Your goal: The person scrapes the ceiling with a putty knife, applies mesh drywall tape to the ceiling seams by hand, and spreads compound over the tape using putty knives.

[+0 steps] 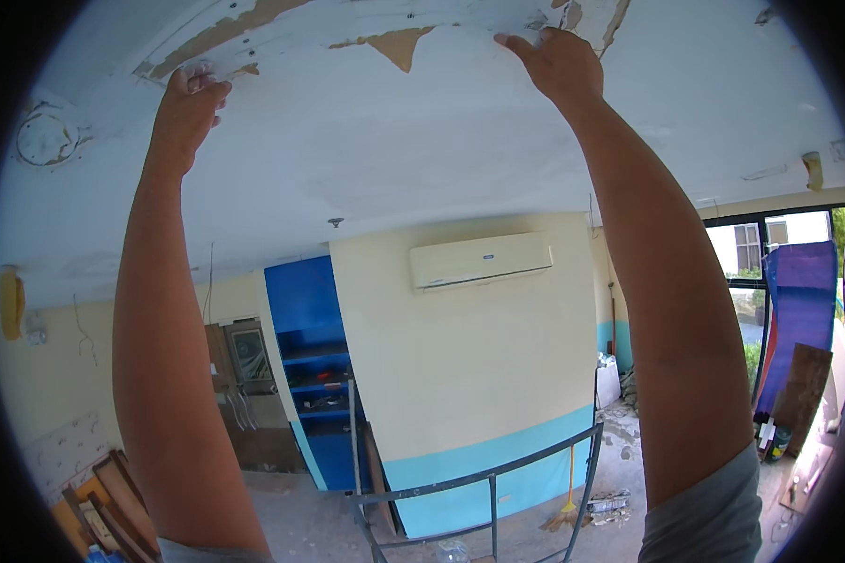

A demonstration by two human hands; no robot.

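Note:
Both my arms reach up to the white ceiling (385, 141), which has torn patches showing brown board (396, 47). My left hand (195, 103) is at a damaged seam on the upper left, its dusty fingers curled; what they hold, if anything, cannot be made out. My right hand (561, 68) is against another damaged patch on the upper right, thumb stretched sideways; its other fingers are bent upward and mostly hidden.
A dark metal scaffold frame (494, 516) stands below, before a wall with an air conditioner (482, 263). Blue shelving (296, 300) and a broom (570, 479) are behind. Leaning boards (103, 497) stand lower left; a purple sheet (796, 310) and more boards (803, 399) stand by the right window.

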